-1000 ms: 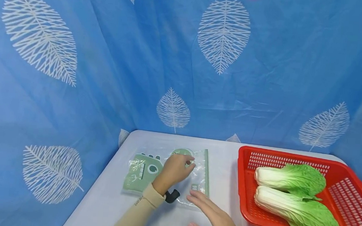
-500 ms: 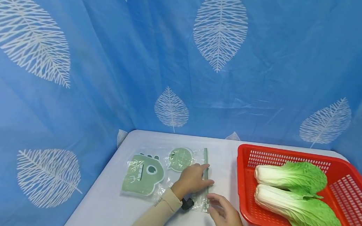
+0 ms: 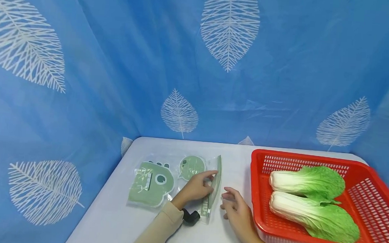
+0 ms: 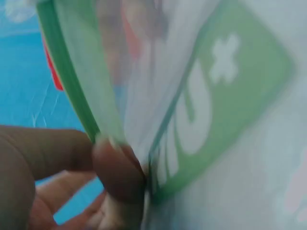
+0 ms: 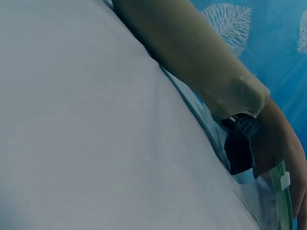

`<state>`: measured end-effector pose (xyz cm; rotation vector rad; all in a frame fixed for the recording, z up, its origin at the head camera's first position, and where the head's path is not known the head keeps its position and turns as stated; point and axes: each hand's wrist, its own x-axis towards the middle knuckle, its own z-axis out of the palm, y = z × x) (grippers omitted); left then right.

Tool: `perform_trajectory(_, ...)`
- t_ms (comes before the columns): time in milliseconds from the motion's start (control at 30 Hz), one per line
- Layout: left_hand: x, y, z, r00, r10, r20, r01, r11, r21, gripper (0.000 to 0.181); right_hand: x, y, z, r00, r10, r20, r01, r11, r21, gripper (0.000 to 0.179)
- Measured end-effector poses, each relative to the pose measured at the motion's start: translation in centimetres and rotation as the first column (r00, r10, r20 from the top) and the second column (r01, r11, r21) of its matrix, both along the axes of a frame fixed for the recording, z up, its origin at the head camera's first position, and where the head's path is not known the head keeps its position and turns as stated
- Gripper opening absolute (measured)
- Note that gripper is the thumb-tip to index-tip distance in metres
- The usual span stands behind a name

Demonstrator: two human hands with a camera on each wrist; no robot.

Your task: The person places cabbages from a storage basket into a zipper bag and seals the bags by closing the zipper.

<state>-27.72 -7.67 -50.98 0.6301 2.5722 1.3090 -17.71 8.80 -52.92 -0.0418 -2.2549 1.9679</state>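
Observation:
A clear zip bag [image 3: 152, 186] printed with a green one-eyed monster lies flat on the white table, its green zip edge to the right. My left hand [image 3: 194, 187] is over the bag's right part and pinches the zip edge, which is lifted off the table. In the left wrist view, finger and thumb hold the plastic just below the green zip strip [image 4: 72, 76], and a green printed label [image 4: 230, 86] shows beside them. My right hand [image 3: 239, 213] hovers to the right of the bag, fingers loosely bent, nothing in them.
A red plastic basket [image 3: 254, 201] stands at the right, close to my right hand. Inside lie two Chinese cabbages, one farther back [image 3: 307, 182] and one nearer [image 3: 314, 216]. A blue leaf-patterned curtain [image 3: 286, 67] hangs behind the white table [image 3: 106, 224].
My left hand has moved right from the bag's middle to its zip edge, taken hold and raised it. My right hand has come up beside that edge.

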Motion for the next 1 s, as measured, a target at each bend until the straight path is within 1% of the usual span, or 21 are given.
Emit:
perform_trajectory(33, 0.1, -0.3, -0.3, 0.999, -0.015, 0.043, 0.014, 0.999, 0.039, 0.063, -0.3, -0.2, -0.1, 1.0, 0.007, 0.018, -0.007, 1.0, -0.015, 0.039)
perform_trajectory(100, 0.4, -0.8, -1.0, 0.991, -0.053, 0.123, 0.038, 0.992, 0.123, 0.06, -0.7, -0.7, -0.3, 0.998, 0.017, 0.057, -0.015, 0.999, -0.044, 0.04)
perform_trajectory(167, 0.6, -1.2, -1.5, 0.98, -0.1, 0.172, 0.065, 0.979, 0.195, 0.059, -1.1, -1.0, -0.4, 0.996, 0.018, 0.085, -0.013, 0.998, -0.056, 0.042)
perform_trajectory(233, 0.7, -1.6, -1.8, 0.971, -0.136, 0.198, 0.082, 0.962, 0.262, 0.059, -1.6, -1.2, -0.4, 0.995, 0.009, 0.101, -0.004, 0.999, -0.045, 0.043)
perform_trajectory(300, 0.8, -2.0, -1.9, 0.964, -0.162, 0.211, 0.085, 0.94, 0.33, 0.059, -2.3, -1.3, -0.3, 0.995, 0.01, 0.101, -0.007, 1.0, -0.026, 0.046)
perform_trajectory(367, 0.8, -2.2, -1.8, 0.958, -0.176, 0.228, 0.077, 0.919, 0.386, 0.06, -2.9, -1.3, -0.2, 0.995, 0.015, 0.097, -0.014, 1.0, -0.006, 0.05)
perform_trajectory(433, 0.7, -2.2, -1.8, 0.95, -0.189, 0.249, 0.07, 0.905, 0.42, 0.06, -3.4, -1.2, -0.1, 0.995, 0.023, 0.092, -0.024, 1.0, 0.006, 0.053)
perform_trajectory(500, 0.7, -2.2, -1.8, 0.946, -0.203, 0.252, 0.076, 0.896, 0.437, 0.061, -3.7, -1.1, -0.2, 0.996, 0.017, 0.089, -0.019, 1.0, 0.016, 0.054)
perform_trajectory(600, 0.9, -2.2, -2.0, 0.942, -0.214, 0.257, 0.078, 0.888, 0.454, 0.064, -3.8, -1.0, -0.4, 0.996, 0.006, 0.091, -0.008, 1.0, 0.025, 0.054)
perform_trajectory(733, 1.0, -2.3, -2.1, 0.946, -0.216, 0.24, 0.079, 0.875, 0.477, 0.068, -3.6, -1.0, -0.6, 0.998, 0.008, 0.065, -0.01, 1.0, 0.025, 0.055)
perform_trajectory(800, 0.9, -2.4, -1.9, 0.952, -0.214, 0.221, 0.089, 0.879, 0.468, 0.07, -3.6, -0.9, -0.6, 0.999, 0.013, 0.048, -0.014, 1.0, 0.028, 0.056)
perform_trajectory(867, 0.9, -2.6, -1.5, 0.96, -0.209, 0.187, 0.106, 0.888, 0.447, 0.071, -3.6, -0.8, -0.6, 0.999, 0.014, 0.037, -0.015, 0.999, 0.038, 0.056)
perform_trajectory(933, 0.8, -2.8, -0.9, 0.968, -0.194, 0.162, 0.11, 0.9, 0.421, 0.072, -3.6, -0.6, -0.7, 0.999, 0.012, 0.033, -0.014, 0.999, 0.047, 0.057)
perform_trajectory(1000, 0.8, -3.0, -0.1, 0.974, -0.184, 0.134, 0.118, 0.911, 0.395, 0.074, -3.6, -0.5, -0.7, 0.999, 0.01, 0.034, -0.012, 0.999, 0.052, 0.057)
